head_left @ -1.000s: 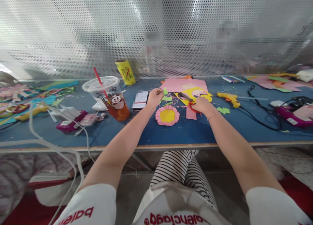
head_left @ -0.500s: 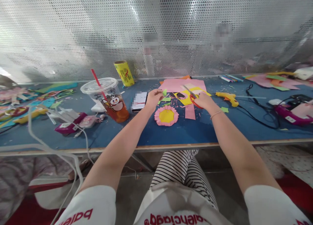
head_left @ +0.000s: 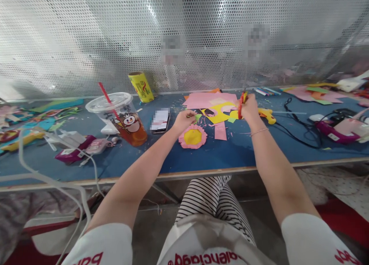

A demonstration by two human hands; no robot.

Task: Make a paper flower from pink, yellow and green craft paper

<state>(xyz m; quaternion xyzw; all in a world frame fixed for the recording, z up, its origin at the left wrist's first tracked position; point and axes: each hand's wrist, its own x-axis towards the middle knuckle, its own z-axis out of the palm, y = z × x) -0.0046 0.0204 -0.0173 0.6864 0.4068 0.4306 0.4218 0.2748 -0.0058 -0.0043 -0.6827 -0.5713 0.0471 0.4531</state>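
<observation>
My left hand (head_left: 185,120) pinches a small green paper piece (head_left: 198,117) just beyond a paper flower. That flower (head_left: 193,138) lies flat on the blue table, with a ruffled pink rim around a yellow centre. Gripped in my right hand (head_left: 250,109) is a pair of scissors with red handles (head_left: 240,108); the blades are hard to make out. Close to the right hand lie yellow paper (head_left: 220,116) with cut-out holes and a small green scrap (head_left: 231,120). A pink paper strip (head_left: 220,131) is right of the flower, and thin clippings are scattered between.
On the left stand a lidded drink cup (head_left: 127,123) with a red straw and a yellow roll (head_left: 141,87). A phone (head_left: 160,120) lies near my left wrist. Rightward are a yellow glue gun (head_left: 268,115) and black cable (head_left: 300,138). A perforated metal screen (head_left: 201,38) closes the back.
My right hand has moved right and away from me, turning the scissors more upright. My left hand has come nearer the flower with the green paper. The view has shifted slightly.
</observation>
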